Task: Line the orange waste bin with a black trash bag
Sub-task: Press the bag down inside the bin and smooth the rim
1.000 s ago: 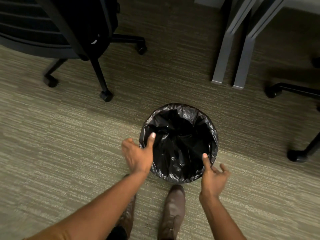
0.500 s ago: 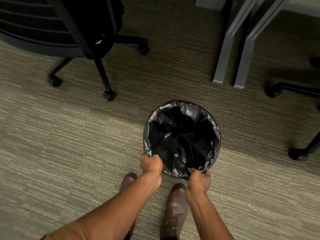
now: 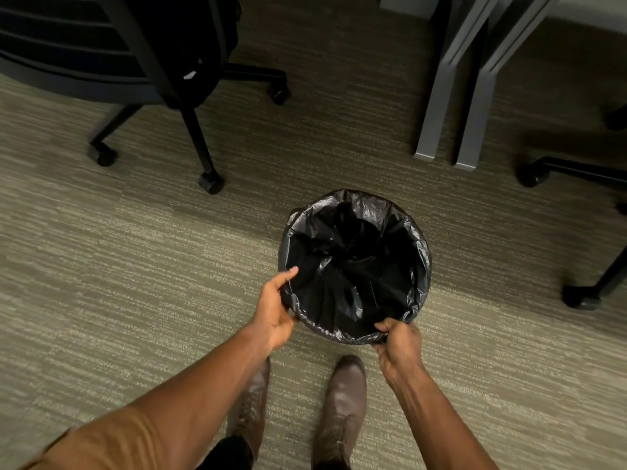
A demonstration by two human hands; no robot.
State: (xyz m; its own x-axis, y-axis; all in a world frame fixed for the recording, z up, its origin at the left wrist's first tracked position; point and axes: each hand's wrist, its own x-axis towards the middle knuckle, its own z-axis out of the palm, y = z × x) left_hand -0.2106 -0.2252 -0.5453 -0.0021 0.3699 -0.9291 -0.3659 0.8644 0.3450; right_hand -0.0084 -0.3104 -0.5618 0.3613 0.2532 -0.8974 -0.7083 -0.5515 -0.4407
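A round waste bin stands on the carpet in front of my feet, fully wrapped by a black trash bag point(image 3: 353, 266) that lines its inside and folds over its rim; the bin's orange wall is hidden. My left hand point(image 3: 276, 308) cups the near-left rim, thumb on top of the plastic and fingers wrapped under it. My right hand point(image 3: 398, 340) is closed on the bag's folded edge at the near-right rim.
A black office chair point(image 3: 163, 79) with castors stands at the back left. Grey desk legs point(image 3: 454, 96) rise at the back right, and another chair base point(image 3: 583, 293) sits at the right. My two brown shoes point(image 3: 342, 398) stand just behind the bin.
Both hands went from open and spread beside the bin to gripping the near rim. Since half a second ago my left hand has slid left along the rim and loosened.
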